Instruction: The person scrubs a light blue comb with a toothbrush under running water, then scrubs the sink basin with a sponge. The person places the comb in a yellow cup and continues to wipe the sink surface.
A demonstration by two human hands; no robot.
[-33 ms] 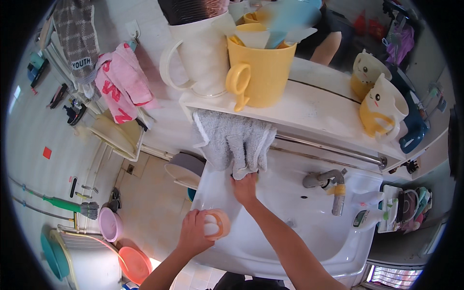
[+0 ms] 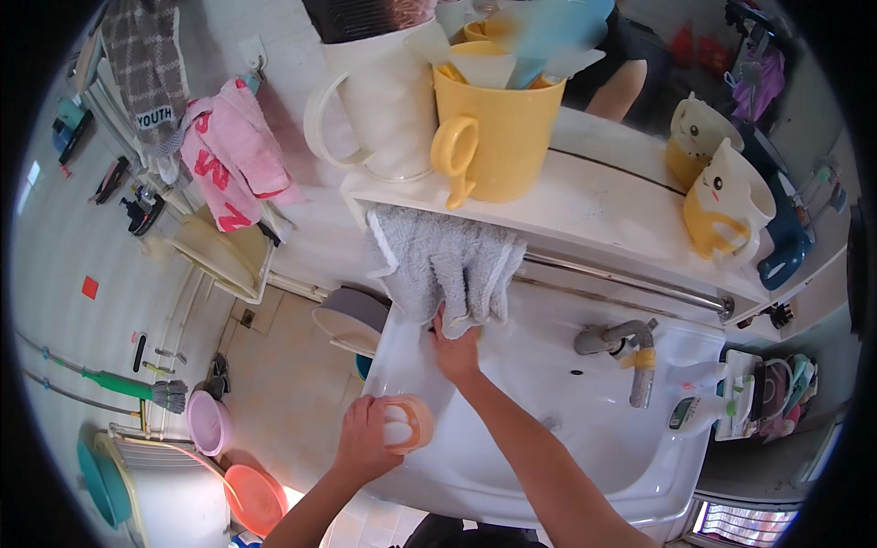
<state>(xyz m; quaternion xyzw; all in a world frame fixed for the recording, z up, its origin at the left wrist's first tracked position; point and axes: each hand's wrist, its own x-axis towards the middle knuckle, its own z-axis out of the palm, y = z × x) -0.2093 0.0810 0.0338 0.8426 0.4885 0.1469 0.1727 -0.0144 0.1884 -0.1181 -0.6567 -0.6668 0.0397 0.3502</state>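
Note:
My left hand [image 2: 367,440] is closed around a small round peach-coloured container [image 2: 416,426] with something smooth and white inside. It is held over the near left rim of the white washbasin [image 2: 512,461]. My right hand [image 2: 457,352] reaches across the basin to its back left corner, at the lower end of a grey towel [image 2: 438,260]. Its fingertips are partly hidden by the towel's hanging folds, so I cannot make out whether they grip anything. The towel hangs from a metal rail [image 2: 630,285] beneath the shelf.
Above the basin, the white shelf [image 2: 594,196] bears a white pitcher [image 2: 379,110], a yellow mug [image 2: 498,137] and a cup with a face [image 2: 726,205]. The faucet [image 2: 630,352] stands at the basin's back right, near bottles [image 2: 699,414]. Basins and a bucket sit on the floor at left.
My right hand has shifted slightly, and a finger now reaches up beside the towel's hanging fold. The left hand stays in place with the container.

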